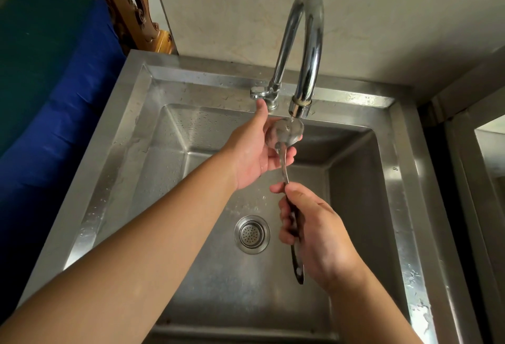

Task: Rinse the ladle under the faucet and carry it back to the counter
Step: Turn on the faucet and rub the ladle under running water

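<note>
ladle (287, 136): metal, bowl right under the faucet spout, held over the sink basin, handle running back toward the camera; dark grip section, tail end sticks out below the right hand
water: thin stream landing in the bowl, bowl looks blurred/wet
right hand (314, 231): fist wrapped tight around the dark handle, thumb on top pointing up the shaft
left hand (255, 152): palm up, fingers loosely spread and cupped under/beside the bowl, touching it; not clamped on it; index fingertip reaches up near the faucet's lever
faucet (306, 43): chrome gooseneck, spout pointing down at the bowl, small lever at its base on the left
sink (114, 141): stainless, single basin, droplets on rim and walls
drain strainer (252, 234): basin floor, below and left of the ladle handle
wall: pale tile behind the faucet
left of sink: blue cloth-covered surface, carved wooden piece behind it
</note>
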`<state>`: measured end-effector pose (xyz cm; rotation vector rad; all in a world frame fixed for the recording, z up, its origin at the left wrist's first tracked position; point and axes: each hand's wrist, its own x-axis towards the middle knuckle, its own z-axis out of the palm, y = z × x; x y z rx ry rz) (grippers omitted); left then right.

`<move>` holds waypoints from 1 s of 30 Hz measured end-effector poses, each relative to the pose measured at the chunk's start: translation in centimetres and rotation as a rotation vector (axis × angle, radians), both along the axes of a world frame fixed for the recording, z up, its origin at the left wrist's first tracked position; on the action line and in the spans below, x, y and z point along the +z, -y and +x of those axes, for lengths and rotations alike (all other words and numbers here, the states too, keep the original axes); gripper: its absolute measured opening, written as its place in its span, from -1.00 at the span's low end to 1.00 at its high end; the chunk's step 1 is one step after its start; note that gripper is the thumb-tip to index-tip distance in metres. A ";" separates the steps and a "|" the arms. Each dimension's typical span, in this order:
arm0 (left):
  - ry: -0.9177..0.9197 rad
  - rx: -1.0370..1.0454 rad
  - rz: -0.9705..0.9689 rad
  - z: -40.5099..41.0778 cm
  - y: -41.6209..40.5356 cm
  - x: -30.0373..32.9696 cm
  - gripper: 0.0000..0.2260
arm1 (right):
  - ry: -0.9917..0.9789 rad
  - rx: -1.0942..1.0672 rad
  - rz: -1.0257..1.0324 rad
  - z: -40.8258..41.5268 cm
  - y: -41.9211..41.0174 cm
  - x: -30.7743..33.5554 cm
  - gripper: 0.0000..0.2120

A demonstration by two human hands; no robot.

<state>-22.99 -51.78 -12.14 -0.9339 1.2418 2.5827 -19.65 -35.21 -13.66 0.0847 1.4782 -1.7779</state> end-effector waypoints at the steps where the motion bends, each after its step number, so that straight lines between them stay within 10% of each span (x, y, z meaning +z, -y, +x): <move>1: -0.006 -0.024 -0.035 0.2 0.1 -0.1 -0.40 | 0.022 -0.009 -0.004 0.1 0.0 0.0 -0.75; 12: -0.155 -0.144 -0.183 1.9 0.0 -0.7 -0.36 | 0.066 -0.141 0.133 1.6 0.1 0.3 -0.80; 17: -0.196 -0.099 -0.434 2.2 -0.1 -1.1 -0.81 | -0.008 -0.183 0.168 2.0 0.5 1.2 -0.80; 23: -0.032 0.026 -0.822 1.5 -0.1 -1.9 -0.71 | -0.162 -0.187 0.361 2.8 1.2 1.8 -0.81; 30: -0.023 -0.276 -0.973 0.8 -0.1 -2.0 -0.74 | -0.111 -0.205 0.414 3.0 1.0 2.0 -0.81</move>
